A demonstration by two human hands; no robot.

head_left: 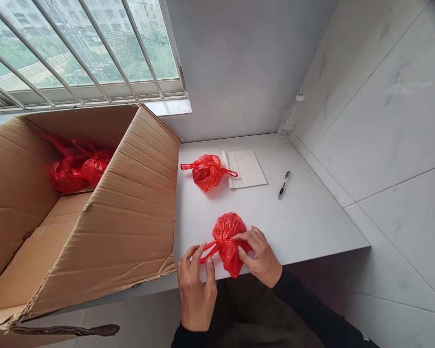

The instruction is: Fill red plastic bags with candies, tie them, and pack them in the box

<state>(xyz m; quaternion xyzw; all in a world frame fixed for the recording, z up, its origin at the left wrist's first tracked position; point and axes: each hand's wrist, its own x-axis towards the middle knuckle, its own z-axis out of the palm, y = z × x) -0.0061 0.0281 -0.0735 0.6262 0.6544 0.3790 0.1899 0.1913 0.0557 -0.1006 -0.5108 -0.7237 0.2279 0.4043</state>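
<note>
The near red bag (229, 245) sat at the tabletop's (311, 217) front edge, its long way running from there toward the gray wall (239, 72). Its loop (213, 251) pointed left, between the half-open left hand's (197, 285) fingertips; I couldn't tell if they gripped. The right hand (259, 253) pinched the bag's other side.

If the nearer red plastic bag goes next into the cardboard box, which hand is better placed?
Probably the left hand: nearer the cardboard box, at the handle of the red bag; right hand is farther.
</note>
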